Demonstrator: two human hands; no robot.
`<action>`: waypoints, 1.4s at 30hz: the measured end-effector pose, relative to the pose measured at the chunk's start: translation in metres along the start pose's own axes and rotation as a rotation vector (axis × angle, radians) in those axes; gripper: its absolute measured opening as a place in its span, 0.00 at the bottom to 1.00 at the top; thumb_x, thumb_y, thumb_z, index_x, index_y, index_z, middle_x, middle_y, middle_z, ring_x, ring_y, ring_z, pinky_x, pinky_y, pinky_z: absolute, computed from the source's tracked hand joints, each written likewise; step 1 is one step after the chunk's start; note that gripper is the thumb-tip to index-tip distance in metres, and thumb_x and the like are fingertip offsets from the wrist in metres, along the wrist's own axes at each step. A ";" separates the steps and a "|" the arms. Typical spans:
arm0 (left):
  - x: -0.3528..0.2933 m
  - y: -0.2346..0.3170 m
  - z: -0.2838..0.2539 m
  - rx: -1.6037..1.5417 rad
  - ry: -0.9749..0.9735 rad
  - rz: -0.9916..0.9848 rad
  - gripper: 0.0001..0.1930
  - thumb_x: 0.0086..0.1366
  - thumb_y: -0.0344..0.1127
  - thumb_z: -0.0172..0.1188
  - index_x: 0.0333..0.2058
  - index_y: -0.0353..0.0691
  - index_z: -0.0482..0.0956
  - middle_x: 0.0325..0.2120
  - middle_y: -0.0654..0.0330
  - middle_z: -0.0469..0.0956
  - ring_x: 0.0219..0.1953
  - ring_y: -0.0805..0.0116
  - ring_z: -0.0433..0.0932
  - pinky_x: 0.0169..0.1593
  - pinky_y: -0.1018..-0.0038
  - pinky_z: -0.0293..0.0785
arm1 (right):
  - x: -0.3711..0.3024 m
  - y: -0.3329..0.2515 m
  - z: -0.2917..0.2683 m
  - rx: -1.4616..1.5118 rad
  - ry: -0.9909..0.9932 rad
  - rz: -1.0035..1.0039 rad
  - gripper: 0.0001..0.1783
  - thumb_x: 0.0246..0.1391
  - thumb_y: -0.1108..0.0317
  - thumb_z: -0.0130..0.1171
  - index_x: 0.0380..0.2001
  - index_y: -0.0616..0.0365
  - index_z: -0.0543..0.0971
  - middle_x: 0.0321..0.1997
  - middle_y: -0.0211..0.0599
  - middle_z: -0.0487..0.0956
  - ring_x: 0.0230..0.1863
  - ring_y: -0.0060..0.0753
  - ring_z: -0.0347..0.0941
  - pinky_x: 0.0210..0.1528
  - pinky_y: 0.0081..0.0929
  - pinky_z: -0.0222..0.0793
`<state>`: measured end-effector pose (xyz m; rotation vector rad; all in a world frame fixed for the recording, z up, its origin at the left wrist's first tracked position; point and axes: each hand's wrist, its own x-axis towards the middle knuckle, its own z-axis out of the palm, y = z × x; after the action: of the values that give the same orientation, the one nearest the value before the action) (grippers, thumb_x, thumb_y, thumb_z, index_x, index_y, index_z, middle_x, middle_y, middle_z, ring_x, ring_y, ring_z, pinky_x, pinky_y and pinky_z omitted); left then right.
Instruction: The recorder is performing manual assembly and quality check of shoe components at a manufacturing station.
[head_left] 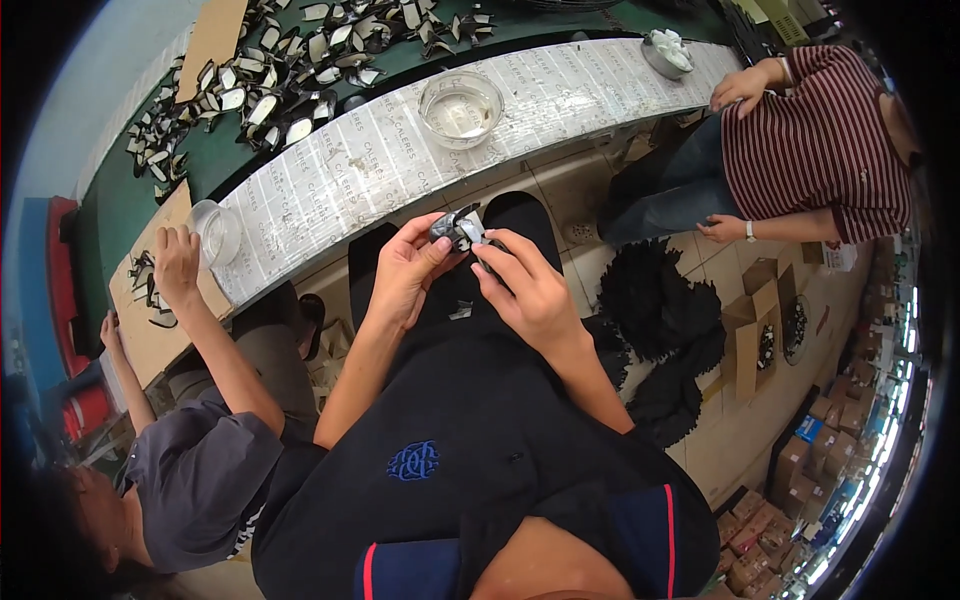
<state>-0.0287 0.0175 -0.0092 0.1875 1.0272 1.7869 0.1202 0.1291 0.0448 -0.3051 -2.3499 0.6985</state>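
Above my lap, in front of my chest, I hold a small glossy black shoe heel (pixel 447 231) with a pale inner face. My left hand (pixel 408 268) is closed round its left side, thumb on the near side. The fingertips of my right hand (pixel 530 292) pinch at the pale flap (pixel 470 230) on its right side; the other right fingers are curled. A clear round bowl (pixel 460 108) stands on the paper-covered bench ledge (pixel 350 165) just beyond my hands. Many similar black heels (pixel 265 108) with pale faces lie heaped on the green surface behind.
At my left a co-worker's hand (pixel 177 262) is over a cardboard sheet (pixel 130 290) with black pieces, beside another clear bowl (pixel 215 235). A person in a striped shirt (pixel 800 150) sits at right, near a white-filled bowl (pixel 668 55). Black material (pixel 660 330) and an open carton (pixel 752 330) are on the floor.
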 end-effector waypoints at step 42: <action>0.000 0.006 0.002 0.095 -0.002 0.025 0.17 0.66 0.27 0.62 0.53 0.34 0.73 0.47 0.59 0.77 0.48 0.71 0.78 0.54 0.70 0.80 | 0.013 0.002 -0.027 0.181 -0.011 0.153 0.14 0.52 0.78 0.66 0.44 0.63 0.81 0.49 0.45 0.79 0.47 0.40 0.80 0.48 0.30 0.76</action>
<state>-0.0322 0.0178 -0.0035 0.2611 1.1136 1.7612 0.1282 0.1467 0.0683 -0.4040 -2.2709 0.9813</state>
